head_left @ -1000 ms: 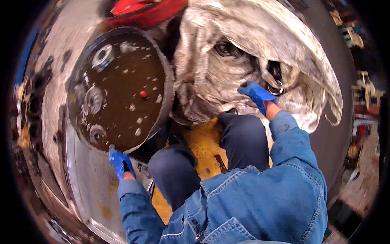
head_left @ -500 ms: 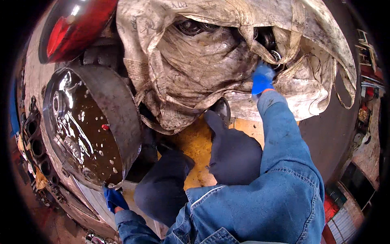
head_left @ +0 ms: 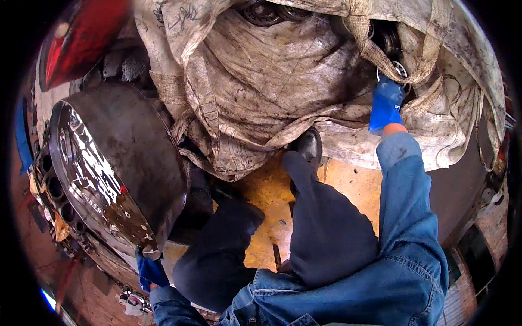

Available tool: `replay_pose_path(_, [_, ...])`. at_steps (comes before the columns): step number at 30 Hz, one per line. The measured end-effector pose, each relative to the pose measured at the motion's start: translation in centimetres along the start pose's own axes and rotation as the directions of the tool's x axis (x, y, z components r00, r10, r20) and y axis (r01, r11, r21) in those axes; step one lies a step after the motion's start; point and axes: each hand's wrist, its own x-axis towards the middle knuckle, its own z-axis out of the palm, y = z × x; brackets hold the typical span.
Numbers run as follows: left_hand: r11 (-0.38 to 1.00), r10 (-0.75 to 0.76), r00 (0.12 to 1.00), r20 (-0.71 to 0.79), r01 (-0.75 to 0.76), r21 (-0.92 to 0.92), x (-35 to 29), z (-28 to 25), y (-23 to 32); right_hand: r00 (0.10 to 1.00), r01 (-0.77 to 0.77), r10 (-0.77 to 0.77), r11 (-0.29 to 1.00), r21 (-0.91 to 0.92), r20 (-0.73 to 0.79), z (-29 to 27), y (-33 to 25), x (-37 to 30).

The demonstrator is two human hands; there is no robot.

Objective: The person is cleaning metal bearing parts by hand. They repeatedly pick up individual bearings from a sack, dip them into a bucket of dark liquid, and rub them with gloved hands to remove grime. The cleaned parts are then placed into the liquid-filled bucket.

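My right hand, in a blue glove, reaches to the lower right part of a large stained off-white fabric bag. Its fingers are closed at a shiny metal ring, beside the bag's webbing strap; the fingertips are partly hidden. At lower left, my left hand, also blue-gloved, grips the near rim of a round metal tub. Dark, glossy liquid with bits floating in it shows inside the tub, along with ring-shaped metal parts near its far-left wall.
Dark round metal parts show in the bag's opening. A red container stands at upper left. More metal rings lie beyond the tub's left side. My legs and shoes are over a yellowish board between tub and bag.
The view has shifted, so the bag and right hand appear farther right and less liquid shows in the tub. Both hands stay at the same things.
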Motion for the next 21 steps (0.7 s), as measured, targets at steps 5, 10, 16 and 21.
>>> replay_pose_path(5, [0.999,-0.023,0.999,0.024,0.024,-0.032,-0.2,1.0,2.0,0.998,0.057,-0.060,0.996,0.071,0.031,0.4,-0.6,0.8])
replay_pose_path(10, [0.940,-0.153,0.988,0.000,0.145,-0.309,1.1,2.3,1.8,0.980,0.160,-0.190,0.935,0.317,0.066,1.2,1.8,1.0])
replay_pose_path(16, [0.652,-0.463,0.881,-0.103,0.260,-0.712,1.2,2.6,2.5,0.908,-0.275,-0.165,0.460,0.844,0.385,0.7,0.6,-1.9])
replay_pose_path(21, [0.526,-0.490,0.858,-0.155,0.150,-0.837,2.4,2.7,0.0,0.797,-0.441,-0.347,0.225,0.869,0.494,-6.5,-6.2,-7.9])
